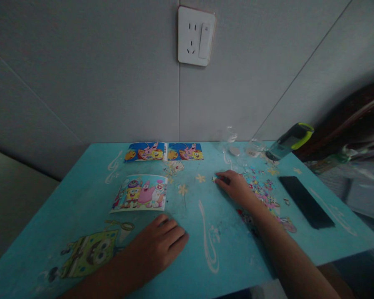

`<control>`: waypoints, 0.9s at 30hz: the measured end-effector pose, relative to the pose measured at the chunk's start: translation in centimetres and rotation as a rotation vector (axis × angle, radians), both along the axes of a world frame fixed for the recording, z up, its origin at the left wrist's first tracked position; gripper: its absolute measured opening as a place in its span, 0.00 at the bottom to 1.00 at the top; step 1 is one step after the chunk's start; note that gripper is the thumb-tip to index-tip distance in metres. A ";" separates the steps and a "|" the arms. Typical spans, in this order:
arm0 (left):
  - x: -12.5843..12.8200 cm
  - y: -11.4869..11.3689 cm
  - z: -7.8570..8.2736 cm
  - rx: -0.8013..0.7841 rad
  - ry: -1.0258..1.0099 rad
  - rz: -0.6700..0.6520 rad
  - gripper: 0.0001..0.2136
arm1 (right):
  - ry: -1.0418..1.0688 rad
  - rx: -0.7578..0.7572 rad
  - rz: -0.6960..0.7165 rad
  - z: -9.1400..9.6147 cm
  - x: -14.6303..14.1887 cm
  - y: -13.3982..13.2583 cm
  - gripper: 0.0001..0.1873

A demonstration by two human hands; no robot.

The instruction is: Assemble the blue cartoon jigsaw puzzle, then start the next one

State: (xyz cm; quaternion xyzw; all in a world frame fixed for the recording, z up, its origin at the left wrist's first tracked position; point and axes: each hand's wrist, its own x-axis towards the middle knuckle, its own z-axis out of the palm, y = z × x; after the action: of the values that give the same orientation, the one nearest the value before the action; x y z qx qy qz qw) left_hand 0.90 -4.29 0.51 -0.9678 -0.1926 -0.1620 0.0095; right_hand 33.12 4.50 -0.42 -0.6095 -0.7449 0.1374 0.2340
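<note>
My right hand (232,186) reaches over the middle of the table, with thumb and fingertips closed on a small puzzle piece (214,179). Right beside that hand and forearm lies a scattered pile of small colourful puzzle pieces (264,190). My left hand (166,240) rests on the tabletop, its fingers loosely bent and apart, holding nothing. Just beyond it is a picture card (141,193) with cartoon figures. Two blue cartoon pictures, a left one (146,151) and a right one (185,152), lie side by side near the wall.
The turquoise table (187,265) has printed cartoon decorations. A black phone-like slab (305,201) lies at the right. Behind the pile stand clear plastic containers (254,147) and a tilted bottle (288,141) with a green-edged lid. A wall socket (195,36) is above.
</note>
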 end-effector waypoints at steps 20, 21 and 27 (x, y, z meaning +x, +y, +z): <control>0.7 0.8 0.0 -0.241 -0.345 0.288 0.12 | 0.869 -0.553 0.166 3.0 -5.9 -4.9 0.14; 0.8 0.8 0.0 -0.295 -0.386 0.310 0.12 | 0.884 -0.559 0.179 3.0 -6.2 -5.1 0.13; 1.8 0.4 0.2 -0.717 -0.572 0.423 0.07 | 0.753 -0.475 0.276 2.5 -8.0 -6.2 0.10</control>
State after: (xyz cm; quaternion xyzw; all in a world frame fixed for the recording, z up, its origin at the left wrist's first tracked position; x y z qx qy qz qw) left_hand 2.67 -3.90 0.69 -0.7668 -0.4230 -0.3389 -0.3439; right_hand 25.12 -1.65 2.12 -0.4490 -0.6302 0.5458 0.3215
